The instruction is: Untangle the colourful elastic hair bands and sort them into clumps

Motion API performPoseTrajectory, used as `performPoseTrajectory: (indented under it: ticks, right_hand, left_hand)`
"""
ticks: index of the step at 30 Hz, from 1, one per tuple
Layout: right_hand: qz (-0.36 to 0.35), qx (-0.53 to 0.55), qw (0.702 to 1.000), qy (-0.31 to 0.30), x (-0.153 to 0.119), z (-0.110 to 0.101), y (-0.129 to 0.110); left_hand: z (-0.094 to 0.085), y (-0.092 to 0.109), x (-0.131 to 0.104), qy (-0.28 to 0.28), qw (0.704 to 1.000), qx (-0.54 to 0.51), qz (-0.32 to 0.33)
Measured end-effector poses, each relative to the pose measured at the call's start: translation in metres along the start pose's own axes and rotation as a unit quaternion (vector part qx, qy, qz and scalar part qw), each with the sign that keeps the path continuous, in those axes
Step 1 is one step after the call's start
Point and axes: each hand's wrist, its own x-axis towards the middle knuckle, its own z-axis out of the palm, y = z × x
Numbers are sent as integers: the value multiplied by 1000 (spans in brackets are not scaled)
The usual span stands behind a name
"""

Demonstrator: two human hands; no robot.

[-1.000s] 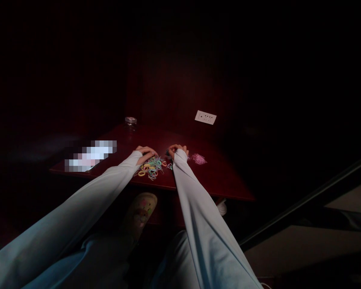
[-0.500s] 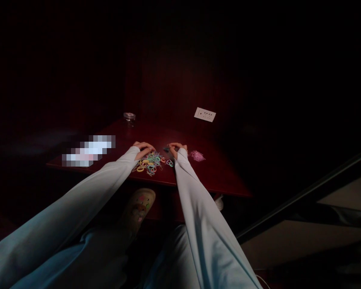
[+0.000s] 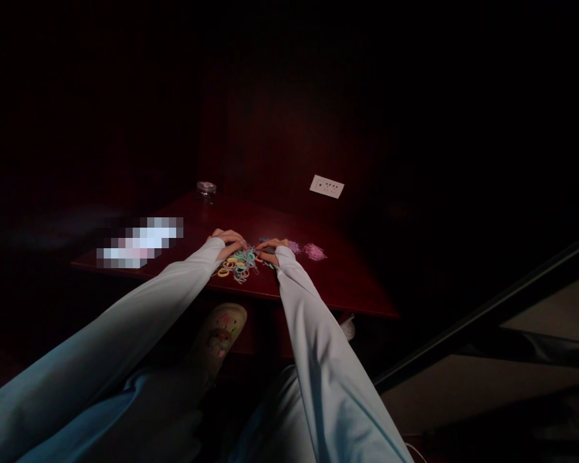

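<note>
Fingers curl at colourful bands; how open, or holding any, I cannot tell.

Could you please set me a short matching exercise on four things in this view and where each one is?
Things
1. lidded clear jar
2. white socket plate
3. pink pile
4. multicoloured pile of bands

Places
A. on the table, to the right of the right hand
B. at the fingers of the left hand
C. toward the far side of the table, beyond the left hand
D. on the dark red wall behind the table

Right pairs: 1-C, 2-D, 3-A, 4-B
</note>
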Motion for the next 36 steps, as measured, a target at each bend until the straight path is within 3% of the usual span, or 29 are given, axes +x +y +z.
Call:
performPoseTrajectory:
  ticks: [6, 14, 26, 36]
  right_hand:
    - [-8, -5, 1000, -5, 3, -1, 0]
    - [34, 24, 999, 22, -2, -3, -7]
    - [3, -10, 1000, -21, -2, -3, -9]
    - [14, -3, 1000, -20, -3, -2, -8]
  left_hand:
    - [0, 0, 1, -5, 1000, -6, -6]
    - [-1, -5, 1, -11, 1000, -2, 6]
    - [10, -4, 5, -42, 996, 83, 4]
    - [15, -6, 4, 17, 999, 43, -20]
